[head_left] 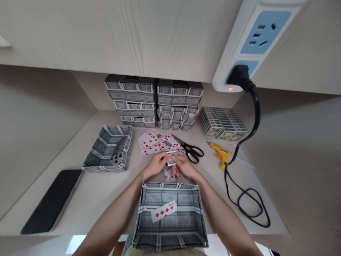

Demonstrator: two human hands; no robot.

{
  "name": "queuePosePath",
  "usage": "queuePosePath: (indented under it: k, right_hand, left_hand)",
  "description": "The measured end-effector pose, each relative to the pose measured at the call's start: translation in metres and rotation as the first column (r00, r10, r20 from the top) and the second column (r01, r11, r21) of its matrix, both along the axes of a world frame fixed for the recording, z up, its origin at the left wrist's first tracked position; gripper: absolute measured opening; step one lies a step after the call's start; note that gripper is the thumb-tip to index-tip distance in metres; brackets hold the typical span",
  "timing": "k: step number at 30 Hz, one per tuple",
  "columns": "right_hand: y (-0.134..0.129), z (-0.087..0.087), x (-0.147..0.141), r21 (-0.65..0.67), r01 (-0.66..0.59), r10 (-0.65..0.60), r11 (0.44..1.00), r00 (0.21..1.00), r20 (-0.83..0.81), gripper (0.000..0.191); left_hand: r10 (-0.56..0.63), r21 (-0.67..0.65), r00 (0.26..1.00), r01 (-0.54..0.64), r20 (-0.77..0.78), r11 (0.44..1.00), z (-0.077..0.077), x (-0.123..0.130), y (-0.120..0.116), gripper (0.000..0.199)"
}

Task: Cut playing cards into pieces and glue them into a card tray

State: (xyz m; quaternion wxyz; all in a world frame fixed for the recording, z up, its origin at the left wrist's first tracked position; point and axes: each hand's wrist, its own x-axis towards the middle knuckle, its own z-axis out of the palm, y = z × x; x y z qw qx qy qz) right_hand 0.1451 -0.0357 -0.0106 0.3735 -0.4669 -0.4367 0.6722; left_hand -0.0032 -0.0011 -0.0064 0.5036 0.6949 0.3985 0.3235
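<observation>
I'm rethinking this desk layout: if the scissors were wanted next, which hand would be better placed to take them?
Probably the right hand: the scissors lie just beyond it, handles nearest. The left hand is farther away. Both hold one small card, so the right would likely release first.

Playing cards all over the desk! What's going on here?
Somebody is holding a small, grey-patterned card piece in the fingers of both hands, the left hand and the right hand. Close to the person is an open box with a diamond card lying in it. Loose red cards are spread out beyond the hands, next to the scissors. A yellow glue gun lies off to the right, and more patterned boxes are stacked at the back.
</observation>
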Motion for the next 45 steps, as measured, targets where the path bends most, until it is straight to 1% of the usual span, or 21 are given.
queuePosePath:
  k: [5, 7, 9, 13, 15, 17, 20, 21, 23, 25, 26, 30, 34, 36, 39, 42, 45]
  right_hand:
    - [-0.003, 0.000, -0.005, 0.056, 0.113, -0.118, 0.992, 0.987, 0.107, 0.041]
    - [-0.004, 0.000, -0.006, 0.066, 0.149, -0.156, 0.987, 0.981, 0.115, 0.040]
    - [-0.004, 0.000, -0.006, 0.062, 0.159, -0.165, 0.985, 0.980, 0.115, 0.040]
    - [-0.004, 0.002, -0.003, 0.060, 0.096, -0.101, 0.994, 0.991, 0.088, 0.041]
    - [-0.002, 0.003, -0.001, 0.102, 0.057, -0.062, 0.993, 0.997, 0.055, 0.040]
    - [-0.001, 0.004, 0.001, 0.162, 0.062, -0.070, 0.985, 0.997, 0.041, 0.038]
    - [0.001, 0.004, 0.004, 0.270, 0.103, -0.136, 0.957, 0.985, 0.107, 0.036]
    - [0.002, 0.003, 0.005, 0.307, 0.085, -0.135, 0.948, 0.980, 0.146, 0.037]
    - [0.001, 0.002, 0.006, 0.355, 0.000, -0.086, 0.935, 0.971, 0.225, 0.040]
    - [0.001, -0.001, 0.005, 0.354, -0.071, -0.027, 0.933, 0.964, 0.265, 0.041]
    - [0.000, -0.002, 0.005, 0.345, -0.085, -0.012, 0.935, 0.963, 0.271, 0.040]
    - [0.000, -0.007, 0.001, 0.331, -0.079, -0.017, 0.940, 0.960, 0.278, 0.036]
    - [0.001, -0.009, -0.002, 0.379, -0.073, -0.046, 0.922, 0.954, 0.296, 0.030]
    - [0.002, -0.010, -0.001, 0.404, -0.090, -0.041, 0.910, 0.952, 0.303, 0.029]
    - [0.002, -0.011, 0.002, 0.422, -0.106, -0.034, 0.901, 0.950, 0.311, 0.033]
    - [0.002, -0.010, 0.003, 0.412, -0.116, -0.022, 0.904, 0.949, 0.315, 0.038]
    - [0.001, -0.008, 0.000, 0.423, -0.103, -0.033, 0.900, 0.953, 0.302, 0.038]
  left_hand:
    - [0.001, 0.047, 1.000, -0.001, 0.008, 0.999, -0.001, 0.002, 0.003, 0.037]
    - [0.001, 0.059, 1.000, -0.002, 0.017, 0.998, -0.002, 0.003, 0.004, 0.037]
    - [0.012, 0.061, 1.000, -0.014, 0.022, 0.998, -0.003, 0.004, 0.004, 0.037]
    - [0.088, 0.016, 0.996, -0.089, 0.030, 0.996, -0.004, 0.006, 0.003, 0.039]
    - [0.135, -0.006, 0.990, -0.135, 0.031, 0.991, -0.005, 0.005, 0.003, 0.040]
    - [0.154, -0.001, 0.988, -0.154, 0.033, 0.988, -0.005, 0.003, 0.003, 0.039]
    - [0.121, 0.059, 0.993, -0.122, 0.015, 0.991, -0.004, 0.000, 0.003, 0.037]
    - [0.108, 0.093, 0.994, -0.107, -0.002, 0.990, -0.003, 0.000, 0.003, 0.037]
    - [0.092, 0.164, 0.994, -0.083, -0.051, 0.983, -0.003, -0.001, 0.003, 0.038]
    - [0.082, 0.212, 0.992, -0.060, -0.099, 0.976, -0.004, 0.000, 0.003, 0.038]
    - [0.075, 0.223, 0.990, -0.048, -0.115, 0.974, -0.004, 0.001, 0.003, 0.038]
    - [0.061, 0.278, 0.987, -0.018, -0.147, 0.960, -0.009, 0.002, 0.005, 0.037]
    - [0.041, 0.330, 0.986, 0.015, -0.161, 0.944, -0.011, 0.001, 0.006, 0.035]
    - [0.035, 0.324, 0.986, 0.020, -0.164, 0.946, -0.011, 0.000, 0.005, 0.035]
    - [0.032, 0.294, 0.988, 0.014, -0.150, 0.956, -0.011, 0.000, 0.004, 0.036]
    - [0.043, 0.264, 0.992, -0.010, -0.120, 0.965, -0.011, 0.000, 0.004, 0.037]
    - [0.071, 0.238, 0.993, -0.047, -0.092, 0.970, -0.011, 0.002, 0.005, 0.039]
